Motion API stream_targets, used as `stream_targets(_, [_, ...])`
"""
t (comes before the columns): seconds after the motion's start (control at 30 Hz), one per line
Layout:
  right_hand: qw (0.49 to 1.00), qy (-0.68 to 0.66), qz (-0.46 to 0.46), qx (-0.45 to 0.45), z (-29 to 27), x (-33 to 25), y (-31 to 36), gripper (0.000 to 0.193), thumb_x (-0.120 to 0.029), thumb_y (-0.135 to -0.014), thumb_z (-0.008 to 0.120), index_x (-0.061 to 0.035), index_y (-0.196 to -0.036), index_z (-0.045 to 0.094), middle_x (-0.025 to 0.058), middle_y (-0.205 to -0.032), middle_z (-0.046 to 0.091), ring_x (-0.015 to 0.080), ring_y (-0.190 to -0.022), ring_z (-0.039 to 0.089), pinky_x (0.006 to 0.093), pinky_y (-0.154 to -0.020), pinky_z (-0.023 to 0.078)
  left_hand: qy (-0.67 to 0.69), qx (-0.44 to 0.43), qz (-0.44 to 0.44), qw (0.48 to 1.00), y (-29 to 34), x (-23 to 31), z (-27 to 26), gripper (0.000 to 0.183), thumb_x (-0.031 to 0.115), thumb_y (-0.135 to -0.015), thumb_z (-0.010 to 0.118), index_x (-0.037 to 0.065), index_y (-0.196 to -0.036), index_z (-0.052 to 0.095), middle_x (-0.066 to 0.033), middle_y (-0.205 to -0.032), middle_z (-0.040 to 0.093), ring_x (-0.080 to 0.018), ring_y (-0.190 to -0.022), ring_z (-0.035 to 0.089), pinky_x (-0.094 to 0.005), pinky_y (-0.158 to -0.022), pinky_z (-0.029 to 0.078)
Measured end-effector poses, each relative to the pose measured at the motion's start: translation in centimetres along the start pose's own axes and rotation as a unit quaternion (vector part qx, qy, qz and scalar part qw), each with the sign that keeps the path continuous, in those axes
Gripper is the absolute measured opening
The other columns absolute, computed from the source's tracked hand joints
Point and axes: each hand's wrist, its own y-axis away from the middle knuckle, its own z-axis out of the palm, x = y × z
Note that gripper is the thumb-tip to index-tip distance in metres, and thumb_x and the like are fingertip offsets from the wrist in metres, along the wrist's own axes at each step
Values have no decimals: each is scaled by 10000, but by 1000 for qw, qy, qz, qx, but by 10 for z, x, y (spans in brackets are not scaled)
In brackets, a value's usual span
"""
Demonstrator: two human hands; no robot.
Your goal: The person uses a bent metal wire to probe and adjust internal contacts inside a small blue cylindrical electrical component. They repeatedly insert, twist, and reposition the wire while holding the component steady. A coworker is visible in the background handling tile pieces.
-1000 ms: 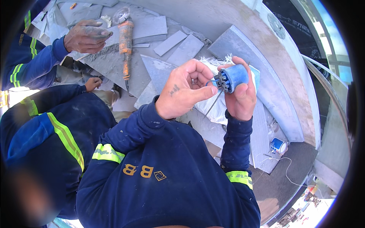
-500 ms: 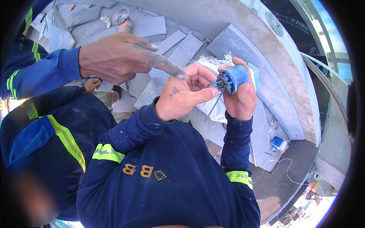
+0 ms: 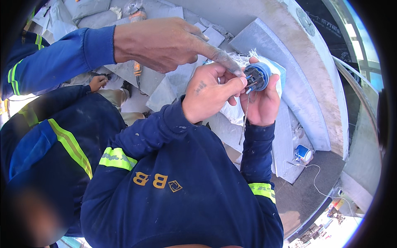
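A blue round electrical plug [image 3: 257,77] with a dark inner face and metal terminals rests in my right hand [image 3: 266,105], whose fingers wrap round its body. The inner face is tilted toward my left hand [image 3: 211,91]. Thumb and forefinger of that hand are pinched together at the plug's edge; what lies between them is mostly hidden. Short blue and bare wire ends show at the terminals. A thin twisted strand [image 3: 245,120] hangs down below the plug. From the left, a co-worker's hand [image 3: 165,43] reaches over mine, its forefinger pointing at the plug's face.
A white woven sack [image 3: 233,113] lies behind my hands among grey stone slabs [image 3: 285,78]. An orange angle grinder [image 3: 137,15] and an orange tool [image 3: 137,70] lie further left. A blue-and-white tin [image 3: 304,153] stands at right beside a white cord [image 3: 316,186]. Another person crouches at left.
The plug has turned so its inner face shows more. The co-worker's hand has moved right, its fingertip reaching the plug. My left hand has shifted slightly right and up.
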Motion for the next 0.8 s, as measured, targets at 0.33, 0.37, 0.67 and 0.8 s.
stream_targets(0.33, [990, -119, 71, -26, -3, 3, -1, 641, -507, -1016, 373, 37, -1348, 442, 173, -1105, 641, 260, -882, 632, 364, -731, 516, 16, 12, 3, 1000, 0, 0, 5, 130, 114, -916, 631, -6, -965, 619, -39, -831, 658, -55, -693, 576, -190, -600, 426])
stream_targets(0.37, [987, -138, 74, -41, -5, 3, -2, 636, -496, -1018, 373, 45, -1346, 439, 180, -1121, 637, 271, -912, 638, 372, -756, 525, 19, 13, 6, 1000, 0, 0, 5, 127, 113, -915, 631, -3, -965, 621, -37, -831, 658, -52, -694, 574, -188, -598, 420])
stream_targets(0.67, [965, -237, 85, -73, 1, 4, -2, 611, -445, -1030, 373, 76, -1347, 414, 226, -1237, 588, 328, -1064, 633, 437, -865, 556, 42, 23, 15, 999, 2, -1, 6, 176, 99, -908, 624, -67, -964, 618, -75, -828, 657, -80, -713, 603, -220, -650, 493])
stream_targets(0.8, [966, -234, 85, -61, 2, 5, 1, 620, -449, -1031, 361, 76, -1358, 401, 231, -1227, 592, 332, -1051, 636, 436, -825, 567, 69, 34, -2, 997, 4, 0, 7, 174, 104, -913, 624, -62, -964, 618, -73, -846, 657, -78, -721, 598, -217, -656, 490])
